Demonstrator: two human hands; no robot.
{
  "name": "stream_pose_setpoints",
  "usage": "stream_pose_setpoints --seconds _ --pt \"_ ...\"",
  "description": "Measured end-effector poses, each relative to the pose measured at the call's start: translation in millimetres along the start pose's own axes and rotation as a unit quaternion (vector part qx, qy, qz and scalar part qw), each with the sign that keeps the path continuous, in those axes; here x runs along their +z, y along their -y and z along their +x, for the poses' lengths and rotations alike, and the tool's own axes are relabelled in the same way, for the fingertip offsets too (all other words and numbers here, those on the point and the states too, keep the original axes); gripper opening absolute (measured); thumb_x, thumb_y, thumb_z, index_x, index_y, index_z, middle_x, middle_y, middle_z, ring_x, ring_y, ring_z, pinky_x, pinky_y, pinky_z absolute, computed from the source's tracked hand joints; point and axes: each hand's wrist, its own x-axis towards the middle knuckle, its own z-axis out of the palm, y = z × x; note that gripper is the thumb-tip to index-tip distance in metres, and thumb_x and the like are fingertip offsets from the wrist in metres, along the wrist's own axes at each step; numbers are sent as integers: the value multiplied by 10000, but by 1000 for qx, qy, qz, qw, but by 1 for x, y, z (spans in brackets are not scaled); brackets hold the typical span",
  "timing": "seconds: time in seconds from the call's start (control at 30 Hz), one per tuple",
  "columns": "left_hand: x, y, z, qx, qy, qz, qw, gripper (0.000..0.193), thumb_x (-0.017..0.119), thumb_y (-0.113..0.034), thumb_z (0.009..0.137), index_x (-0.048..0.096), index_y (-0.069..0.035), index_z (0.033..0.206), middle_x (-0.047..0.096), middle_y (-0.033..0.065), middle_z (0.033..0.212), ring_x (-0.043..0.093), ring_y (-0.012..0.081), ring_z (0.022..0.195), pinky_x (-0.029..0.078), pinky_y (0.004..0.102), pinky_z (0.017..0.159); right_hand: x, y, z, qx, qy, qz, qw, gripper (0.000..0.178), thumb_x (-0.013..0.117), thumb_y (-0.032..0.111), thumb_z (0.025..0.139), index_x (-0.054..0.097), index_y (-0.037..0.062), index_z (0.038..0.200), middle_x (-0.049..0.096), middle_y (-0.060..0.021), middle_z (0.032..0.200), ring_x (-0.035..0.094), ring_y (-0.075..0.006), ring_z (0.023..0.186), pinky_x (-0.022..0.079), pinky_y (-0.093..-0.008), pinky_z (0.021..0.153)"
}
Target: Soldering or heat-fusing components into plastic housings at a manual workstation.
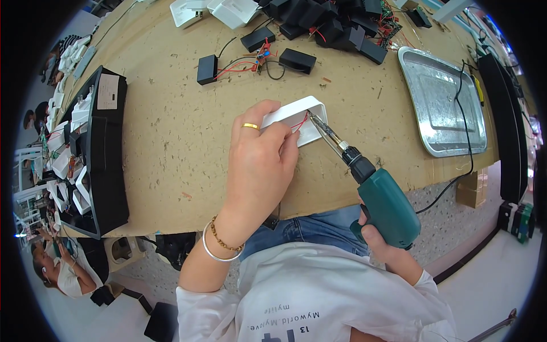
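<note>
My left hand (259,148) pinches a white plastic casing (290,110) above the worktable, its open side turned to the right. Thin red wires (299,123) run inside the casing, close to my fingertips. A green soldering gun (390,208) is gripped by its handle in my right hand (378,242). Its metal tip (317,121) reaches into the casing's open end, beside the wires. Whatever the tip touches there is too small to make out. My left fingers partly cover the casing.
A black bin (111,165) of white casings stands left. At the back lie piled black boxes (310,14) and a small circuit board (262,57) wired to black blocks. A metal tray (424,122) sits right, crossed by a black cable (468,128). Another person (68,273) sits far left.
</note>
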Motion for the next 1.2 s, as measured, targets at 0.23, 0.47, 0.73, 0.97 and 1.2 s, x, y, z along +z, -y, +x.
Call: stream_pose_setpoints --seconds 0.23,0.47,0.73,0.97,1.2 --pt "0 -1 1 -14 4 -9 1000 73 656 -14 757 641 44 800 565 169 1135 538 352 976 484 404 812 2 0 0 -1 -7 -9 1000 284 686 200 811 626 -24 975 605 -85 818 574 -201 691 462 -313 613" --pt "0 0 1 -24 17 -8 1000 60 650 -10 759 628 44 774 566 174 1131 538 358 966 484 405 809 1 0 2 -10 11 -34 999 280 693 186 806 630 -27 978 606 -92 821 575 -192 676 462 -305 603" --pt "1 -1 1 -21 15 -15 1000 61 649 -10 759 622 45 763 567 173 1120 539 357 955 486 407 796 2 5 3 45 1 -14 999 299 699 160 797 626 -43 1004 606 -96 821 576 -189 686 465 -301 626" --pt "0 -1 1 -19 13 -13 1000 63 649 -9 760 624 48 768 566 166 1117 536 352 955 485 402 802 3 6 1 82 -10 0 997 316 700 149 800 610 -31 1044 613 -60 822 576 -165 702 470 -284 668" --pt "0 0 1 -22 16 -11 1000 69 649 -15 764 629 49 782 562 165 1129 536 352 957 484 405 812 -1 5 3 50 36 -24 998 438 656 246 859 547 -12 1195 566 -39 859 510 -108 743 429 -263 681"
